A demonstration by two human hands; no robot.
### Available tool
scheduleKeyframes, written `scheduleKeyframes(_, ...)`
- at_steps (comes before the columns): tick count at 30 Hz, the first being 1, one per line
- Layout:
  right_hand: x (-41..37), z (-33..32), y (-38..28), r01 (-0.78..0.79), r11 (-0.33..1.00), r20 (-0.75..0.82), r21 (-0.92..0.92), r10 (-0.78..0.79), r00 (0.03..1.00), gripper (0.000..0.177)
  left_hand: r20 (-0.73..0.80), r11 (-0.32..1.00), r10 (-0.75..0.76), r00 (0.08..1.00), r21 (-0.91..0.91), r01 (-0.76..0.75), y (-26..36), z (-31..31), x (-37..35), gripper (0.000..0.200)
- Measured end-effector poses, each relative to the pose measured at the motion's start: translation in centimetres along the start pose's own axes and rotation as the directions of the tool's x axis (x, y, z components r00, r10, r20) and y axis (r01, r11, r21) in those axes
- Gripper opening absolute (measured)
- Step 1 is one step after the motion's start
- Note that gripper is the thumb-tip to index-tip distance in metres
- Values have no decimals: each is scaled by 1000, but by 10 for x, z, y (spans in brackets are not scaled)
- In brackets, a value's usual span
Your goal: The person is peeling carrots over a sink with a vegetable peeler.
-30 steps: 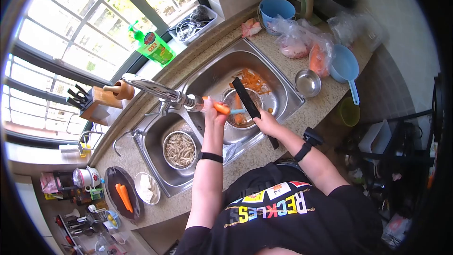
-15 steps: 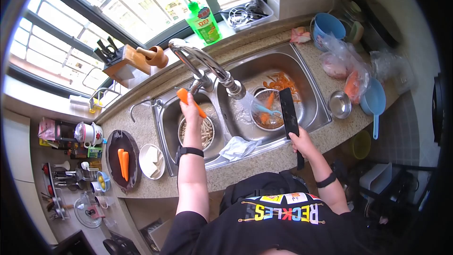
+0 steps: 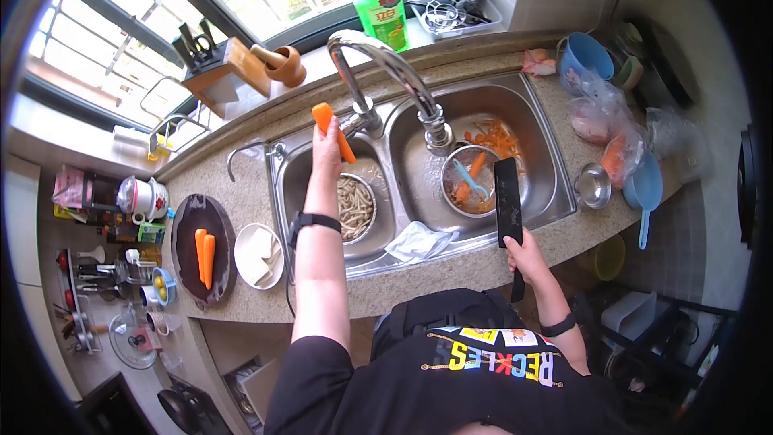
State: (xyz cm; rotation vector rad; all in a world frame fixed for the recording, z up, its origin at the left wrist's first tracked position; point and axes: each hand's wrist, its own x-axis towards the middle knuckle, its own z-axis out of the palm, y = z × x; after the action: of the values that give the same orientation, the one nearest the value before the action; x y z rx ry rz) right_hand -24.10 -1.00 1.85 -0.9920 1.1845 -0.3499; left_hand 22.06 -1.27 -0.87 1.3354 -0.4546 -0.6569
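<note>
My left hand is closed around a peeled carrot, beside the faucet and above the left sink basin. In that basin stands a bowl of mushrooms. My right hand grips the handle of a broad black kitchen knife, its blade pointing away from me over the front of the right basin. Just left of the blade, a metal bowl holds water, carrot pieces and a light blue peeler. Carrot peelings lie behind it in the basin.
A dark tray with two carrots and a white plate with white blocks sit at left. A wet cloth lies on the sink's front edge. Bagged food, a small metal bowl and a blue ladle are at right.
The water that ran from the faucet into the right basin no longer shows. My left hand still holds the carrot near the faucet, and the knife stays in my right hand. The view has shifted slightly.
</note>
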Motion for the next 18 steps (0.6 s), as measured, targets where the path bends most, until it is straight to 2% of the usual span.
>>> scheduleKeyframes(2, 2, 9, -4, 16, 1000, 22, -15, -15, 1000, 13, -86, 984, -26, 996, 175, 41, -12, 0, -32, 29)
scheduleKeyframes(3, 5, 13, -5, 27, 999, 35, -31, -26, 999, 13, -89, 862, -141, 986, 479, 167, -6, 6, -58, 32)
scheduleKeyframes(4, 7, 18, -6, 38, 998, 48, -47, -36, 998, 13, 115, 669, -54, 992, 742, -50, -70, -21, -56, 38)
scheduleKeyframes(5, 7, 24, -8, 43, 997, 71, -62, -38, 997, 13, 204, 538, -205, 957, 841, -64, -35, -9, -95, 42)
scheduleKeyframes(6, 10, 27, -10, 35, 996, 73, -87, -28, 997, 14, 230, 491, -334, 914, 870, -40, -25, -6, -115, 45)
scheduleKeyframes(8, 14, 37, -7, 49, 986, 60, -161, -40, 997, 18, 213, 493, -367, 906, 870, -4, -20, -8, -148, 46)
scheduleKeyframes(10, 21, 41, -6, 33, 984, 103, -173, -15, 995, 20, 307, 450, -397, 865, 886, -108, -13, -20, -169, 45)
scheduleKeyframes(11, 21, 47, -5, 29, 979, 114, -200, -6, 993, 21, 276, 450, -391, 878, 890, -79, -10, -35, -177, 45)
scheduleKeyframes(13, 25, 51, -2, 28, 972, 148, -235, 7, 989, 21, 230, 580, -148, 962, 808, -104, 13, -53, -194, 43)
scheduleKeyframes(14, 25, 55, 0, 28, 966, 153, -257, 12, 988, 21, 114, 625, -166, 980, 780, 15, 38, -65, -203, 43)
scheduleKeyframes(15, 25, 59, 1, 41, 965, 172, -260, 4, 985, 22, 60, 536, -96, 994, 844, 1, 41, -89, -202, 44)
scheduleKeyframes(16, 25, 63, 2, 40, 963, 183, -265, 9, 983, 22, 45, 648, -33, 998, 762, -13, 35, -124, -199, 40)
scheduleKeyframes(17, 22, 69, 2, 48, 961, 199, -272, 8, 980, 23, -35, 633, -77, 996, 770, 76, 85, -131, -206, 36)
scheduleKeyframes(18, 20, 73, 1, 56, 959, 214, -278, 5, 977, 23, -181, 784, 72, 981, 619, 57, 76, -162, -208, 34)
